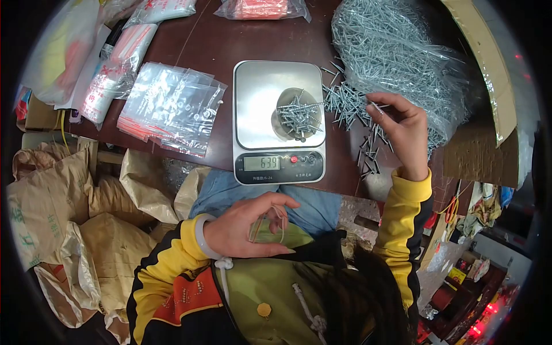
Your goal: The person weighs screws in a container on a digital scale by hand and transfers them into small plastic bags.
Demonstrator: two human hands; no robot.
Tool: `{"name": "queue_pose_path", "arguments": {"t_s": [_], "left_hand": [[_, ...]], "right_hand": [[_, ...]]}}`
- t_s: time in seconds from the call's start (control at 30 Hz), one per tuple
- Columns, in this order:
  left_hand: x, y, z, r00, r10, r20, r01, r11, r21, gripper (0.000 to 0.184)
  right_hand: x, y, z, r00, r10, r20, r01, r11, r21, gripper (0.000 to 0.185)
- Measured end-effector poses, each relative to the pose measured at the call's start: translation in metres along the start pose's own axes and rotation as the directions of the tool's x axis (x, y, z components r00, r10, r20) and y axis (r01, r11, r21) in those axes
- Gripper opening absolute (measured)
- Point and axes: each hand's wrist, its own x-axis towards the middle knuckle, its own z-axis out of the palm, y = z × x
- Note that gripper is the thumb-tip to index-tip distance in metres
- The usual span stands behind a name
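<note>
My right hand (pixel 404 127) pinches a silver screw (pixel 376 107) between thumb and fingertips, above a loose pile of screws (pixel 347 103) at the right of the scale. A digital scale (pixel 253 92) with a steel plate stands on the table, its display reading 63.9. On its plate sits a small round dish heaped with screws (pixel 299 115). Near my body, below the scale, my left hand (pixel 241 227) is curved with thumb and fingers apart. A thin pale loop (pixel 282 224) shows by its fingers; I cannot tell whether it is a band or a cord.
A large clear bag of screws (pixel 397 52) lies at the back right, beside a cardboard flap (pixel 486 69). Clear zip bags (pixel 169 103) are stacked left of the scale. More packed bags (pixel 118 75) lie farther left. Brown sacks (pixel 52 195) stand below the table's left edge.
</note>
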Motion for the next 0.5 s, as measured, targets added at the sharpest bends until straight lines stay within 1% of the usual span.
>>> {"name": "queue_pose_path", "arguments": {"t_s": [0.07,0.17,0.27,0.37,0.4,0.43,0.5], "left_hand": [[0.000,0.000,0.000,1.000,0.004,0.005,-0.004,1.000,0.002,0.069],[-0.001,0.002,0.000,1.000,0.003,0.004,-0.003,1.000,0.012,0.069],[-0.002,0.004,-0.001,1.000,0.010,-0.003,-0.010,1.000,0.018,0.070],[-0.004,0.005,-0.005,1.000,-0.007,-0.017,0.008,1.000,0.017,0.071],[-0.004,0.006,-0.006,1.000,-0.017,-0.015,0.017,1.000,0.012,0.071],[-0.004,0.005,-0.007,1.000,-0.021,-0.015,0.021,1.000,0.017,0.071],[-0.005,0.003,-0.008,0.999,-0.027,-0.022,0.028,0.999,0.027,0.070]], "right_hand": [[0.001,-0.025,0.017,0.996,-0.042,0.082,0.032,0.992,0.124,0.019],[0.004,-0.045,0.046,0.966,-0.180,0.188,0.178,0.984,0.031,0.023],[0.004,-0.053,0.058,0.957,-0.262,0.124,0.277,0.954,-0.119,0.027],[-0.008,-0.045,0.034,0.989,-0.125,0.080,0.134,0.983,-0.122,0.034],[-0.016,-0.031,0.023,0.997,-0.063,0.042,0.067,0.992,-0.103,0.034],[-0.025,-0.014,0.007,0.995,-0.074,0.064,0.086,0.977,-0.198,0.034],[-0.046,-0.003,-0.013,0.993,0.083,0.084,-0.059,0.967,-0.249,0.049]]}}
